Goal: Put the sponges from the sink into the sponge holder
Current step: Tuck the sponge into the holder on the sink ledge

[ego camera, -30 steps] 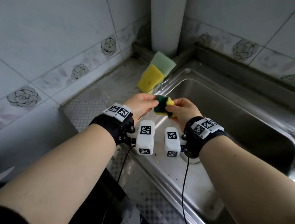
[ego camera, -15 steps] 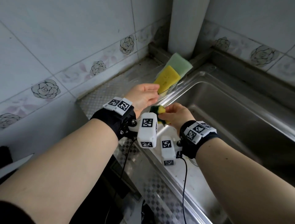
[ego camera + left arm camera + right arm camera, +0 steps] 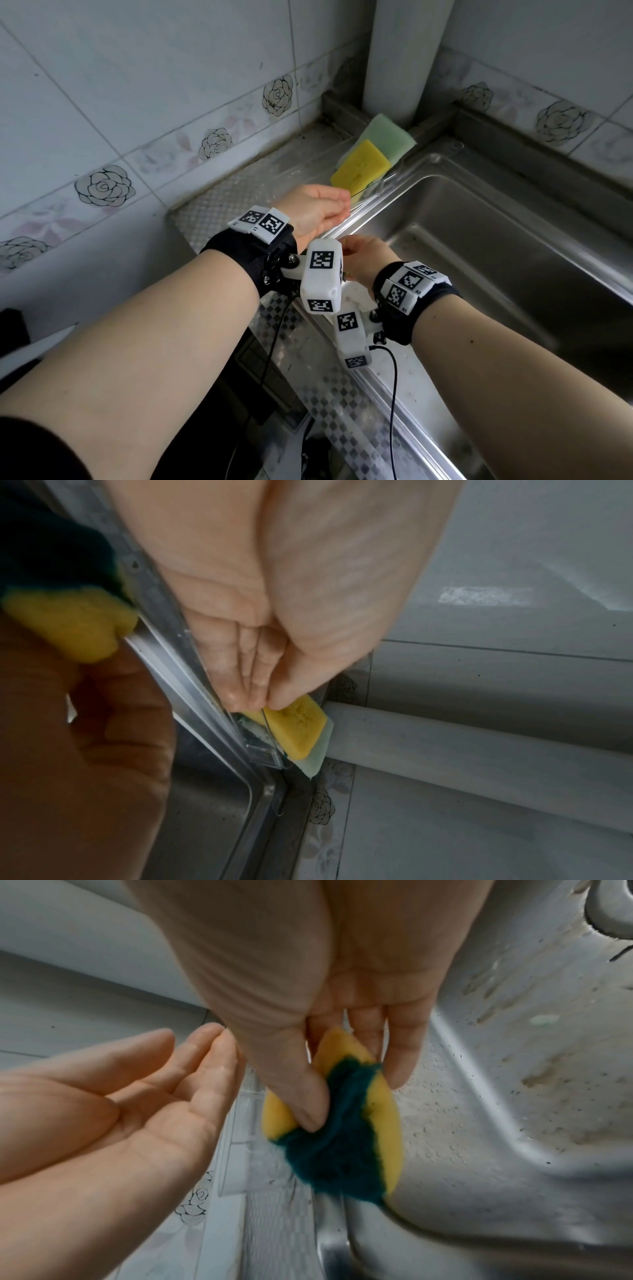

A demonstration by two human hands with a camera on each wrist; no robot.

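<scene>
Since a second ago, both hands have dropped lower and drawn back from the holder, and the left hand (image 3: pixel 313 209) has let go of the green-and-yellow sponge (image 3: pixel 337 1121), which it then shared with the right. Now the left hand is wide, fingers straight and together, palm turned toward the right hand (image 3: pixel 342 993); its fingertips (image 3: pixel 246 696) reach just up to the near end of the clear sponge holder (image 3: pixel 263 753). Whether they touch it cannot be told.

Only the right hand holds the green-and-yellow sponge, just to the right of the left hand and a little nearer the person. Its thumb presses into the dark green scouring face and the fingers curl behind the yellow foam, so the sponge is folded. In the head view this sponge is hidden behind the wrist camera.

Beyond the left hand's fingertips, a yellow sponge (image 3: pixel 361 166) stands tilted in the holder, with a pale green sponge (image 3: pixel 387 137) leaning behind it. A white pipe (image 3: pixel 400 58) rises just past them in the tiled corner.

Below and to the right of the right hand lies the steel sink (image 3: pixel 496 240); the holder sits along its left rim, beside the patterned metal surface (image 3: pixel 239 192).
</scene>
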